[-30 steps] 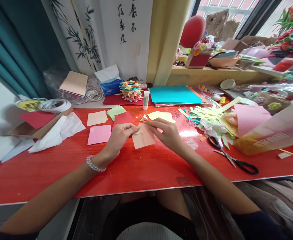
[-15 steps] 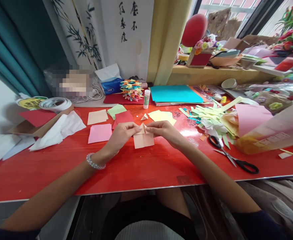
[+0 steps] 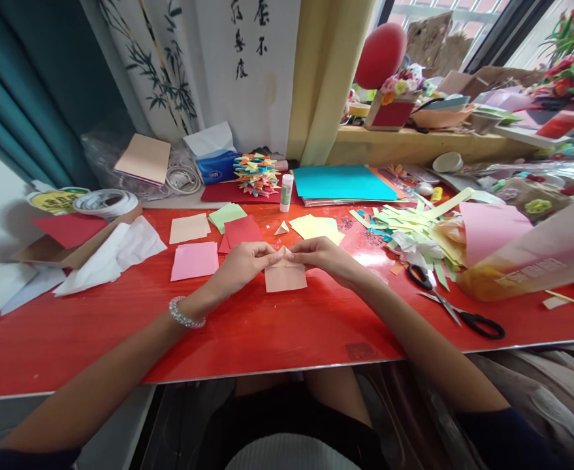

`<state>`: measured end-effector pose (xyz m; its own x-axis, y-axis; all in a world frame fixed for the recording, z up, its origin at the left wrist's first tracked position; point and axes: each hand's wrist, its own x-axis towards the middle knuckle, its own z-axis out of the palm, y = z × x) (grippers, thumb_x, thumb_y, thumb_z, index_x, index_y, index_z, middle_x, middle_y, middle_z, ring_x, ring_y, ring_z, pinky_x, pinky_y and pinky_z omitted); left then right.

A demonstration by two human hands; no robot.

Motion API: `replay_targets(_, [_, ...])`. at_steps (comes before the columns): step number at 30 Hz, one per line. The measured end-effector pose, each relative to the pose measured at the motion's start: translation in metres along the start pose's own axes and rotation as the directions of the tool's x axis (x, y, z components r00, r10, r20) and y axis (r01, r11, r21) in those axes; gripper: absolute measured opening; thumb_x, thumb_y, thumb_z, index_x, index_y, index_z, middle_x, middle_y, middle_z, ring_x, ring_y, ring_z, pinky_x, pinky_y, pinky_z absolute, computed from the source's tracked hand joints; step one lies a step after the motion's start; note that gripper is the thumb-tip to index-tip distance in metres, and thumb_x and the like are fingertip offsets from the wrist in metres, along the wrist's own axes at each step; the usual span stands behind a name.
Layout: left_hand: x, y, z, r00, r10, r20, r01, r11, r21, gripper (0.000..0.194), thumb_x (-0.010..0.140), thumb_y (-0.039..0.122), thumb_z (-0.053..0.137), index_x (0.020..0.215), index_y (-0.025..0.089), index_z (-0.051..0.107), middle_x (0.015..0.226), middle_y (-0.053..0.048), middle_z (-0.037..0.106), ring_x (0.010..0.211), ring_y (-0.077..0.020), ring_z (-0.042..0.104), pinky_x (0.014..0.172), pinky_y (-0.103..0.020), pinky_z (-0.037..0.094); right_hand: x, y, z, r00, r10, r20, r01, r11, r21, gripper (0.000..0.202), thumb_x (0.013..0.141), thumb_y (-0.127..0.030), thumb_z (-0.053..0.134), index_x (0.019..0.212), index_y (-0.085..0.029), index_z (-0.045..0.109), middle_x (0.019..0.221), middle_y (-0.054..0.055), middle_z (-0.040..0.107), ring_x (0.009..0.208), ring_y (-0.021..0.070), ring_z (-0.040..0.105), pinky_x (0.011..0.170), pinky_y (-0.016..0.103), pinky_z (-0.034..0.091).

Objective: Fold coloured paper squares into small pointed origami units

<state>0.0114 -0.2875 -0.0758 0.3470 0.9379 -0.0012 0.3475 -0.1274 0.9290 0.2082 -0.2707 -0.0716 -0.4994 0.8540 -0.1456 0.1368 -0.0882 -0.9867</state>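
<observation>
A peach paper [image 3: 286, 278] with folded upper corners is held between my two hands, just above the red table. My left hand [image 3: 247, 263] pinches its upper left part between thumb and fingers. On the other side, my right hand [image 3: 322, 256] pinches the upper right part, the two thumbs nearly meeting at the folded peak. Just beyond my fingertips lies a small folded paper triangle [image 3: 281, 228]. Red squares [image 3: 242, 232] are close to my left hand, and pale yellow squares [image 3: 316, 228] lie behind my right hand.
Pink squares [image 3: 194, 261], peach squares [image 3: 189, 228] and green squares [image 3: 227, 216] lie left. A glue stick [image 3: 286, 193] stands near a turquoise sheet stack [image 3: 344, 183]. Black-handled scissors [image 3: 447, 304] lie open at the right, by paper strips [image 3: 414, 225]. The table's front edge [image 3: 267, 374] is near me.
The peach paper has shifted slightly right and its lower part looks flatter and wider. Both hands keep their pinch, with fingertips a little closer together at the peak.
</observation>
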Motion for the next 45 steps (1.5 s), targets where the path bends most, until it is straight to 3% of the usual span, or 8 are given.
replay_targets(6, [0.000, -0.001, -0.002, 1.000, -0.002, 0.030, -0.002, 0.991, 0.134, 0.033, 0.082, 0.046, 0.053, 0.074, 0.016, 0.062, 0.071, 0.000, 0.058, 0.068, -0.0137, 0.052, 0.064, -0.026, 0.037, 0.001, 0.002, 0.001, 1.000, 0.007, 0.030, -0.006, 0.999, -0.044, 0.028, 0.075, -0.041, 0.069, 0.071, -0.013, 0.063, 0.068, 0.001, 0.057, 0.063, 0.0108, 0.051, 0.063, 0.028, 0.042])
replay_targets(13, [0.002, -0.006, 0.000, 0.998, 0.008, 0.066, -0.021, 0.977, 0.212, 0.034, 0.083, 0.047, 0.052, 0.071, 0.016, 0.061, 0.069, 0.000, 0.058, 0.066, -0.0133, 0.051, 0.059, -0.025, 0.035, 0.005, 0.011, -0.004, 0.997, -0.055, 0.061, 0.071, 0.952, -0.298, 0.031, 0.080, -0.043, 0.062, 0.067, -0.015, 0.057, 0.063, -0.002, 0.048, 0.059, 0.0094, 0.042, 0.057, 0.026, 0.033])
replay_targets(18, [0.005, -0.015, 0.000, 0.997, -0.007, 0.076, -0.009, 0.978, 0.210, 0.034, 0.081, 0.048, 0.054, 0.079, 0.016, 0.065, 0.078, -0.003, 0.063, 0.073, -0.0158, 0.055, 0.063, -0.027, 0.038, 0.008, 0.014, -0.009, 0.990, 0.047, 0.134, -0.014, 0.972, -0.235, 0.031, 0.077, -0.044, 0.065, 0.070, -0.014, 0.062, 0.066, 0.000, 0.055, 0.064, 0.0124, 0.051, 0.063, 0.028, 0.042])
replay_targets(23, [0.005, -0.015, 0.000, 0.996, -0.010, 0.091, -0.013, 0.969, 0.245, 0.035, 0.081, 0.049, 0.055, 0.078, 0.016, 0.065, 0.078, -0.003, 0.064, 0.072, -0.0148, 0.054, 0.063, -0.027, 0.036, 0.010, 0.017, -0.010, 0.985, 0.062, 0.160, -0.026, 0.975, -0.220, 0.031, 0.074, -0.045, 0.068, 0.074, -0.014, 0.066, 0.068, 0.001, 0.059, 0.065, 0.0119, 0.053, 0.063, 0.027, 0.042])
replay_targets(34, [0.007, -0.017, -0.004, 0.986, -0.010, 0.166, -0.026, 0.977, 0.210, 0.031, 0.081, 0.045, 0.056, 0.078, 0.016, 0.064, 0.077, -0.003, 0.062, 0.072, -0.0146, 0.053, 0.063, -0.026, 0.037, 0.011, 0.018, -0.007, 0.989, 0.041, 0.140, 0.000, 0.959, -0.285, 0.038, 0.074, -0.051, 0.066, 0.067, -0.014, 0.060, 0.061, -0.003, 0.047, 0.057, 0.0092, 0.041, 0.056, 0.026, 0.033])
replay_targets(39, [0.006, -0.015, -0.002, 0.990, -0.032, 0.136, 0.002, 0.976, 0.220, 0.029, 0.080, 0.043, 0.057, 0.076, 0.015, 0.064, 0.072, -0.001, 0.060, 0.067, -0.0133, 0.051, 0.060, -0.026, 0.034, 0.011, 0.018, -0.008, 0.987, 0.027, 0.161, 0.019, 0.961, -0.276, 0.036, 0.074, -0.049, 0.066, 0.065, -0.015, 0.057, 0.061, -0.003, 0.046, 0.057, 0.0089, 0.040, 0.055, 0.026, 0.032])
replay_targets(45, [0.006, -0.017, 0.001, 0.997, -0.017, 0.075, 0.007, 0.992, 0.130, 0.028, 0.077, 0.043, 0.061, 0.073, 0.015, 0.062, 0.072, -0.001, 0.059, 0.068, -0.0129, 0.051, 0.060, -0.026, 0.034, 0.009, 0.013, -0.007, 0.985, 0.027, 0.173, 0.007, 0.981, -0.194, 0.036, 0.074, -0.049, 0.067, 0.071, -0.014, 0.061, 0.068, 0.000, 0.055, 0.064, 0.0110, 0.050, 0.061, 0.026, 0.039])
